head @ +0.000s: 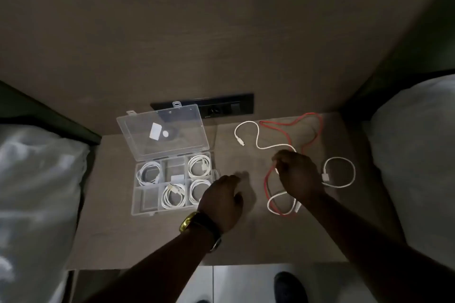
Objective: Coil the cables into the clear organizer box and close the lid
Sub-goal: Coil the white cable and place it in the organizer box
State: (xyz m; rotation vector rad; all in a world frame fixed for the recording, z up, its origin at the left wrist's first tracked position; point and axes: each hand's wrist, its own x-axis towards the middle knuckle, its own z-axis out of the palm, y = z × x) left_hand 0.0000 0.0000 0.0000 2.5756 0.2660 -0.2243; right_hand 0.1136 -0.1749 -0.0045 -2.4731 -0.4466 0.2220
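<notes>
A clear organizer box [145, 200] stands open on the left of the small table, its lid [162, 130] tilted back. Several compartments hold coiled white cables [199, 166]. Loose on the table to the right lie a red cable [290, 128] and white cables [246, 134], partly tangled. My right hand [296, 173] is closed on the red cable where it crosses a white one. Just right of the box, my left hand [222, 200], with a gold watch on the wrist, hovers low over the table with fingers apart and nothing in it.
A black socket panel [229, 107] is set in the wall behind the box. White pillows [37, 179] flank the table [147, 241] on both sides. The table's front edge runs below my wrists, with floor tiles and a dark shoe [290, 285] beneath.
</notes>
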